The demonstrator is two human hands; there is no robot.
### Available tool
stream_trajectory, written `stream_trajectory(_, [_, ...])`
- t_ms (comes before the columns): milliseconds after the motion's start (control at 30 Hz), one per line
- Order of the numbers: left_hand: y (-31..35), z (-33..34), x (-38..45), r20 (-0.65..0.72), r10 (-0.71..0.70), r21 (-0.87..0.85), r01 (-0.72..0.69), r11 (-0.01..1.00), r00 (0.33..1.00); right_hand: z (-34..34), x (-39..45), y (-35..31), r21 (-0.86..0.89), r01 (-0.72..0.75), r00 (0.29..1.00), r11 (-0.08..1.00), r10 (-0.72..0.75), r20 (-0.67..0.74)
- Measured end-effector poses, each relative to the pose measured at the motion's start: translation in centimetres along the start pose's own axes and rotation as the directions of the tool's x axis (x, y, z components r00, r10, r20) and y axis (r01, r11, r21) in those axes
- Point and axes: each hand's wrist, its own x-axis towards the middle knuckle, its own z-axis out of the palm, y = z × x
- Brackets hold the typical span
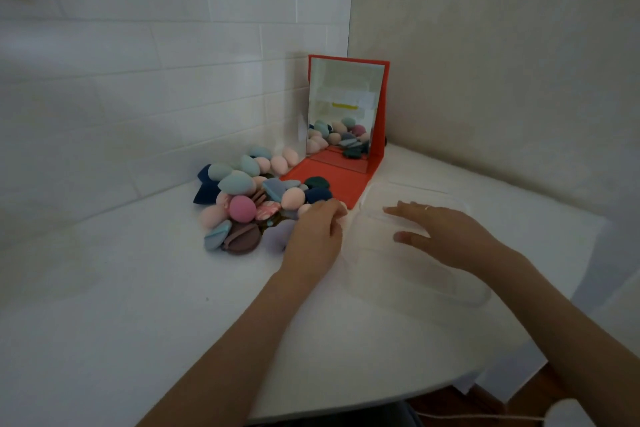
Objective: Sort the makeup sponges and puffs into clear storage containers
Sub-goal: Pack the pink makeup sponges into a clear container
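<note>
Head view: the left hand point(317, 236), fingers curled, reaches into the pile of sponges and puffs point(249, 198) at frame centre; whether it grips one cannot be told. The right hand point(440, 229) rests flat, fingers spread, on the clear container point(415, 253) at centre right. Dragging could scatter the loose pile.

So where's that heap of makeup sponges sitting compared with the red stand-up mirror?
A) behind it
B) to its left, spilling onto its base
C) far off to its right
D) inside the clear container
B: the sponge pile lies left of the red mirror, with a few pieces resting on its flat red base.
</note>
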Motion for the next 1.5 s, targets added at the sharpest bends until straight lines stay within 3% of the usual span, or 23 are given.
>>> stream_trajectory(67, [-0.4,-0.7,0.6,-0.160,0.104,0.219,-0.068,0.973,0.982,-0.7,0.1,-0.2,0.104,-0.013,1.000,0.994,0.011,0.025])
stream_trajectory(133, [-1.7,-1.3,1.2,-0.269,0.102,0.387,0.010,0.922,0.958,-1.8,0.9,-0.4,0.195,-0.049,0.998,0.980,0.054,-0.020])
stream_trajectory(200, [-3.0,-1.7,1.5,-0.174,-0.070,0.421,0.139,0.896,0.982,-2.9,2.7,-1.1,0.190,-0.006,0.990,0.982,0.032,-0.135])
stream_trajectory(267, [-3.7,-1.7,1.4,-0.006,-0.205,0.438,0.187,0.879,0.979,-3.7,4.9,-3.0,0.142,0.080,0.987,0.987,-0.059,-0.150])
stream_trajectory(400, [-3.7,-1.9,1.1,0.061,-0.204,0.452,0.155,0.878,0.977,-3.1,7.8,-7.2,-0.002,0.179,0.979,0.984,-0.178,0.102])
stream_trajectory(500, [-3.9,-2.0,0.8,0.032,-0.171,0.448,0.139,0.883,0.985,-1.1,7.9,-7.3,0.123,0.234,0.969,0.964,-0.241,0.044])
stream_trajectory(567, [-3.6,-1.8,0.6,0.051,-0.125,0.496,0.083,0.864,0.991,-0.6,7.3,-7.2,0.289,0.199,0.977,0.936,-0.212,0.014])
stream_trajectory(633, [-3.3,-1.7,0.6,0.078,-0.121,0.516,0.064,0.854,0.990,-0.7,6.7,-7.0,0.328,0.168,0.982,0.930,-0.188,0.031])
stream_trajectory(733, [-3.3,-2.0,1.1,0.069,-0.166,0.472,0.114,0.874,0.984,-1.4,5.8,-6.4,0.111,0.327,0.937,0.938,-0.337,0.088])
stream_trajectory(833, [-3.2,-2.4,1.2,0.073,-0.171,0.384,0.131,0.914,0.983,-1.8,5.2,-6.7,-0.182,0.415,0.904,0.891,-0.381,0.195])
stream_trajectory(867, [-3.2,-2.6,1.2,0.070,-0.170,0.350,0.135,0.927,0.983,-1.9,5.2,-6.9,-0.191,0.423,0.899,0.886,-0.385,0.207])
stream_trajectory(1000, [-3.3,-2.9,1.2,0.038,-0.186,0.252,0.171,0.952,0.982,-2.5,6.0,-7.7,0.090,0.238,0.966,0.967,-0.245,0.082])
stream_trajectory(1067, [-3.4,-3.0,1.2,0.021,-0.185,0.226,0.176,0.958,0.983,-2.3,7.3,-8.0,0.145,0.164,0.986,0.976,-0.163,-0.020])
stream_trajectory(1267, [-3.4,-2.8,0.9,0.014,-0.115,0.272,0.107,0.956,0.993,-1.5,10.6,-9.8,-0.103,0.111,0.971,0.989,-0.085,0.224])
stream_trajectory(1500, [-3.5,-2.8,1.1,0.047,-0.130,0.284,0.111,0.953,0.990,-0.2,9.9,-9.5,0.039,-0.059,0.996,0.997,0.056,0.074])
